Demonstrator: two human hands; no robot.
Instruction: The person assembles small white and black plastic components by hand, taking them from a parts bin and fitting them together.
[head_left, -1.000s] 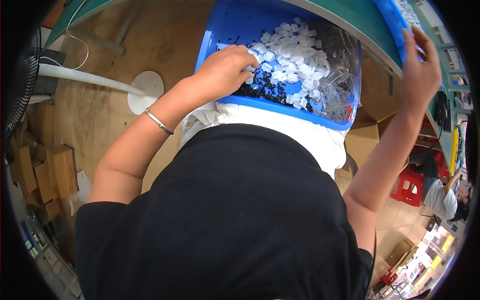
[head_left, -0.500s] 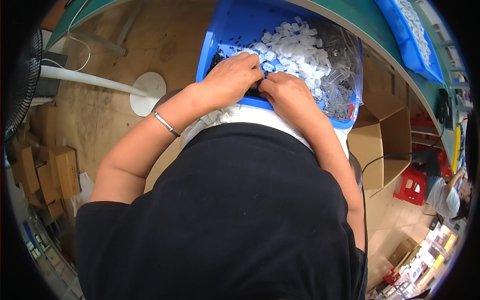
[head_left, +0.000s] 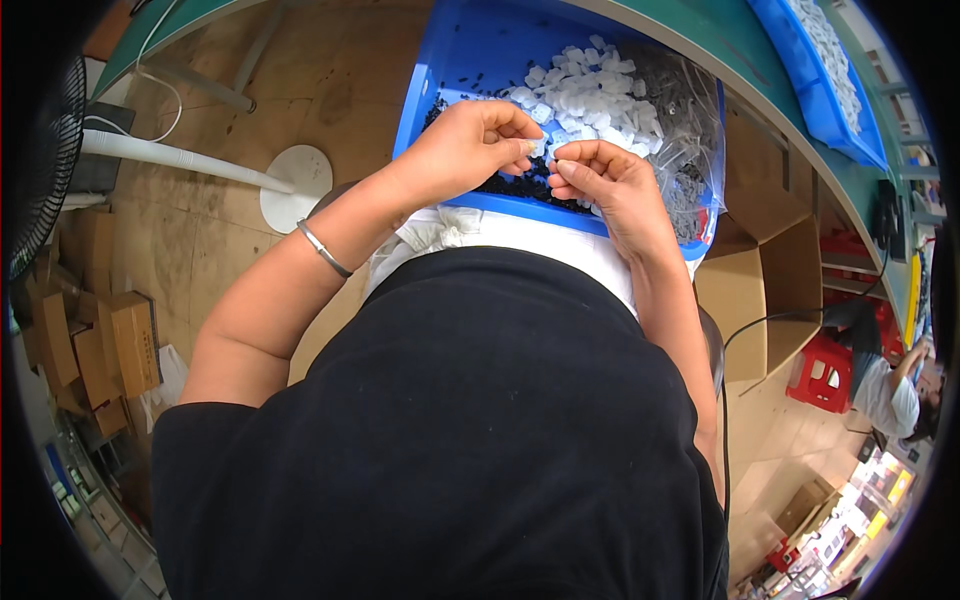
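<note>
A blue plastic bin rests at my lap, holding a heap of small whitish plastic pieces and many tiny black parts. Over its near side, my left hand pinches one small whitish plastic piece between thumb and fingertips. Just to the right, my right hand is closed in a pinch, its fingertips close to that piece. Whatever sits between the right fingertips is too small to make out. A clear plastic bag with grey parts lies along the bin's right side.
A green table curves behind the bin and carries another blue bin. White fan stand at left; open cardboard box at right. Stacked cartons stand far left. Another person sits far right by a red stool.
Both hands have risen from the black parts at the bin's near side and moved slightly apart. The whitish piece now shows at the left fingertips.
</note>
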